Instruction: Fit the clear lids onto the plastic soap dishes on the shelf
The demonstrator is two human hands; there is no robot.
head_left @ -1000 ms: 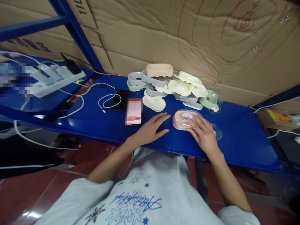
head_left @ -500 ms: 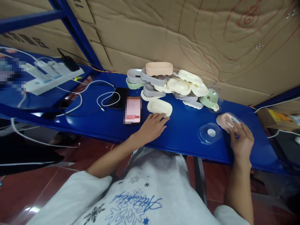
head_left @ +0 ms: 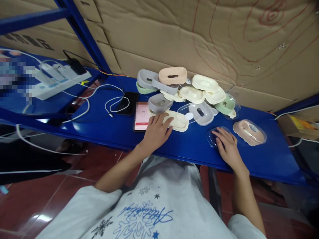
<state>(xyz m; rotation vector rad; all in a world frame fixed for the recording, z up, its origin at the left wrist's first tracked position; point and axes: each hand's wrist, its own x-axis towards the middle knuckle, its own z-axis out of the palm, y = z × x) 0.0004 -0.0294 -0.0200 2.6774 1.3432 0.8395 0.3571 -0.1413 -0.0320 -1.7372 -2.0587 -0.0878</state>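
My left hand [head_left: 157, 132] lies with its fingers apart on the near left part of a cream soap dish [head_left: 179, 122]. Under my right hand [head_left: 227, 146], whose fingers are stretched out, is a clear plastic lid [head_left: 211, 136]. A pink soap dish with a clear cover [head_left: 250, 132] sits just right of that hand. Between the hands, farther back, a grey soap dish [head_left: 202, 113] tilts beside another clear lid with a round white sticker [head_left: 189, 116]. Behind them is a loose pile of cream, grey, green and peach dishes, with a peach dish [head_left: 172, 80] on top.
A lit phone [head_left: 141, 117] lies left of the cream dish, with a dark phone [head_left: 128, 103] and white cable behind it. A power strip [head_left: 59, 84] stands at the far left. Cardboard [head_left: 154, 36] backs the blue table [head_left: 185, 146]. An open carton [head_left: 296, 126] is at right.
My right hand has left the pink dish and moved left onto the clear lid. My left hand rests farther over the cream dish. A grey dish and stickered lid now lie nearer, before the pile.
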